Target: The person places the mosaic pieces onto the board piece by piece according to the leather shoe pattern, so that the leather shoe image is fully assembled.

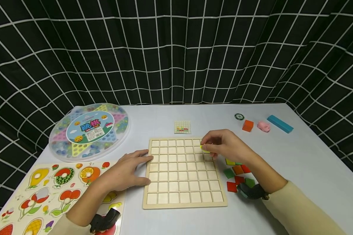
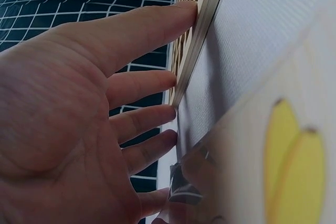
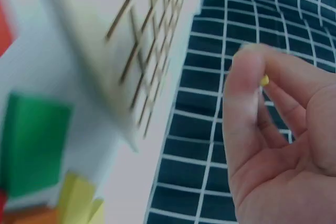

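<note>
A pale wooden board (image 1: 185, 208) with a grid of square cells lies flat in the middle of the table. My left hand (image 1: 122, 173) rests along its left edge, fingers extended, thumb and fingertips touching the rim; the left wrist view shows this thumb (image 2: 157, 22) against the frame. Over the board's upper right corner my right hand (image 1: 223, 143) pinches a small yellow tile (image 1: 205, 148) between thumb and fingers. In the right wrist view only a sliver of the yellow tile (image 3: 264, 81) shows. Loose red, green, orange and yellow tiles (image 1: 238, 169) lie right of the board.
A small pattern card (image 1: 182, 127) lies behind the board. On the left are a round marble game box (image 1: 89, 132) and a fruit puzzle board (image 1: 56, 195). Far right sit a chip (image 1: 239, 116), an orange cube (image 1: 247, 125), a pink pig (image 1: 263, 126) and a blue bar (image 1: 280, 124).
</note>
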A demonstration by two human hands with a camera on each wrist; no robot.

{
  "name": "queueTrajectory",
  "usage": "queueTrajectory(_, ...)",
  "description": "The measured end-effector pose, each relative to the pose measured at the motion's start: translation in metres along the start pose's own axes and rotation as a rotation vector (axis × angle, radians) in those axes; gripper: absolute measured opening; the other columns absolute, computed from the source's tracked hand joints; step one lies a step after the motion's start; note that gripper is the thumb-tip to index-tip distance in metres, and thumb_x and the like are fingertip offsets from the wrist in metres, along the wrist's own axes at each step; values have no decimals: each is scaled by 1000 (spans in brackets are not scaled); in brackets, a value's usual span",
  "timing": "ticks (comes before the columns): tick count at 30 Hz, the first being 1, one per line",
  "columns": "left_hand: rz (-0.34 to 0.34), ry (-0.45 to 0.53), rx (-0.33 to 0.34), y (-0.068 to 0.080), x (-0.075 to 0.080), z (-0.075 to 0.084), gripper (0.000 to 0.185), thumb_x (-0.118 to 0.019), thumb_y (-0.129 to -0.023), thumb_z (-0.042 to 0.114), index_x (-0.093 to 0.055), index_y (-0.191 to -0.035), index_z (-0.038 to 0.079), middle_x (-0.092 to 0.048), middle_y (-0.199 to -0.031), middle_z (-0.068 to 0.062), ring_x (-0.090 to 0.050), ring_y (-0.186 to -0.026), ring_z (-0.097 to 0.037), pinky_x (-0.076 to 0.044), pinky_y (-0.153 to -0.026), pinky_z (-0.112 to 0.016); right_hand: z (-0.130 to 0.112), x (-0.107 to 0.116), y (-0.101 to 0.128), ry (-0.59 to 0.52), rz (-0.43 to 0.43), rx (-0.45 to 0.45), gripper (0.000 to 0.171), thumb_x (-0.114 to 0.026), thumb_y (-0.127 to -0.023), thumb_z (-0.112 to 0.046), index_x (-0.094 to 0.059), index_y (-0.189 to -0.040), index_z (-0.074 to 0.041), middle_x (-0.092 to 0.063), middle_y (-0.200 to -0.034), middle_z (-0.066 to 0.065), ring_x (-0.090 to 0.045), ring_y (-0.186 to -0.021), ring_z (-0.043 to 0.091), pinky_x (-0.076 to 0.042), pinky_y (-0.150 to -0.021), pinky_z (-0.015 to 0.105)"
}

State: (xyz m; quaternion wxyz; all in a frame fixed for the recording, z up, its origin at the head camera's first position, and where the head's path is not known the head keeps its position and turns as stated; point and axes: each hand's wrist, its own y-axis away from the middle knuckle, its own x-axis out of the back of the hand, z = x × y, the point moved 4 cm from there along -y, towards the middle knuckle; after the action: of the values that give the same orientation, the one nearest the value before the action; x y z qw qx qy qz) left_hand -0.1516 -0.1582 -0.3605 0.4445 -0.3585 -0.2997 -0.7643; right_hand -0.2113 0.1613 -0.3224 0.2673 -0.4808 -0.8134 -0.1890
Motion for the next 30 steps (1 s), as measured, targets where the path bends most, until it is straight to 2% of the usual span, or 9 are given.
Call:
queueTrajectory(4, 4, 0, -4, 0, 0, 0, 75, -84, -84, 34, -56, -150, 11, -40, -164, -15, -33, -154, -39, -14, -125, -68, -10, -8, -6, -90, -51, -35, 26, -68, -99, -13, -73, -122, -3, -67, -95, 14, -71, -70, 24, -64, -70, 33)
queueTrajectory(6, 5, 1, -1, 1, 0, -1, 75, -84, -84, 35, -56, -150, 11, -40, -164, -15, -33, -154, -39, -14, -125, -68, -14, -13, -9, -119, -67, -35, 26, -67, -99, -11, -72, -122, -1, -67, -95, 14, -71, -73, 24, -64, -72, 33)
queueTrajectory(13, 8, 3, 0, 2, 0, -2, 75, -84, -84, 36, -57, -149, 11, -40, -164, -15, -34, -154, -39, -15, -125, -68, -28, -37, -23, -137, -106, -39, 15, -70, -95, -6, -74, -107, 2, -73, -87, 7, -69, -78, 23, -61, -73, 34)
queueTrajectory(17, 7, 10, 5, 3, 0, -2, 76, -85, -83, 38, -57, -149, 13, -40, -164, -14, -34, -154, -39, -15, -125, -68, -34, -52, -30, -133, -133, -29, 10, -73, -92, -5, -76, -101, -1, -73, -83, 4, -65, -74, 18, -53, -64, 26)
queueTrajectory(20, 5, 14, 9, 3, -1, -2, 77, -84, -83, 39, -56, -150, 14, -40, -164, -13, -33, -154, -39, -15, -125, -68, -38, -64, -35, -151, -149, -26, 4, -75, -89, -3, -76, -93, -3, -71, -74, 4, -60, -67, 18, -47, -60, 26)
queueTrajectory(25, 10, 11, 4, 2, 0, -2, 76, -84, -84, 39, -56, -150, 14, -40, -164, -13, -33, -154, -38, -14, -126, -67, -45, -81, -42, -169, -173, -61, 8, -76, -88, 0, -72, -86, -7, -72, -72, 9, -66, -64, 21, -57, -64, 31)
queueTrajectory(30, 8, 17, 6, 2, -1, -1, 76, -84, -84, 39, -57, -150, 14, -40, -164, -13, -33, -154, -38, -14, -125, -68, -48, -98, -48, -67, -200, -79, 11, -77, -88, -1, -74, -82, -10, -73, -72, 6, -69, -64, 17, -58, -63, 28)
